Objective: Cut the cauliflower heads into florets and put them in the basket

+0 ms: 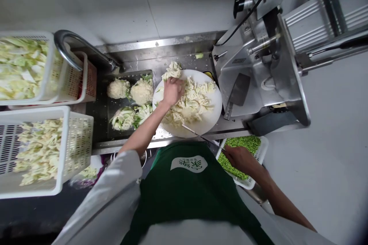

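My left hand (173,91) is over the left part of a round white cutting board (212,111), its fingers curled on a piece of cauliflower (173,70) at the board's far edge. Cut cauliflower florets (193,99) are spread over the middle and right of the board. Low at the right, my right hand (238,157) is closed around the handle of a knife (198,134). Its blade points left, with the tip over the near edge of the board. Several cauliflower heads (142,91) sit in the sink to the left, some with green leaves.
White baskets with florets (66,149) and chopped cabbage (46,72) stand at the left. A curved faucet (69,48) arches over the sink. To the right are a slicing machine (290,69) and a cleaver (239,91). A basket of chopped greens (260,157) is below the counter.
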Tool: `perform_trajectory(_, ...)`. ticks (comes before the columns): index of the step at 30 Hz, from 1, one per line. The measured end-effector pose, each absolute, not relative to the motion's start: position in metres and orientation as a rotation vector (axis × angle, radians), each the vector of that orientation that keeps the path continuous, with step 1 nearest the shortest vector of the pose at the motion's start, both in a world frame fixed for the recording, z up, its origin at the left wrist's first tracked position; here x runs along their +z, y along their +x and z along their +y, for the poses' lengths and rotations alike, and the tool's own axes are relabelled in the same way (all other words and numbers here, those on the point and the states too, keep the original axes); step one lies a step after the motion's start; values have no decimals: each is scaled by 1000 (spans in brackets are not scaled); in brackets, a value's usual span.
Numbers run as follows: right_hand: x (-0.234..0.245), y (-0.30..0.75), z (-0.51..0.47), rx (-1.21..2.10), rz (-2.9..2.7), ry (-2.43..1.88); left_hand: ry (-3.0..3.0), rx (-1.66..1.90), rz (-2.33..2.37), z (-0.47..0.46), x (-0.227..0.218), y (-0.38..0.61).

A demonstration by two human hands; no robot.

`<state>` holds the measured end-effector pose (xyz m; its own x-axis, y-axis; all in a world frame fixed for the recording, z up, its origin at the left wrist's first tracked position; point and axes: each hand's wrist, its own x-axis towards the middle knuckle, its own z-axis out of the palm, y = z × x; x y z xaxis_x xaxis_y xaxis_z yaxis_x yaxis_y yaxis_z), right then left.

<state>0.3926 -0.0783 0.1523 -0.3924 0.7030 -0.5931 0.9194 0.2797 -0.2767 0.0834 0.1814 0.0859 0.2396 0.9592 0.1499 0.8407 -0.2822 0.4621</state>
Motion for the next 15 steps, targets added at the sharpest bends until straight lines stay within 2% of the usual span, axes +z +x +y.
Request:
perform_trajectory(3, 144, 382, -73, -829, 2188, 1366, 2344, 93, 1679, 217, 78, 105)
perform_trajectory(5, 133, 371, -69, -837, 2180, 1368, 2338, 4, 1659, 226, 70, 113)
perform_trajectory(10, 110, 355, -68, -904, 2153, 1501, 2157, 408, 1581, 235, 72, 100)
perform_trajectory(15, 100, 358, -74, -943, 2047, 1698, 1994, 962, 1321, 206, 112, 58)
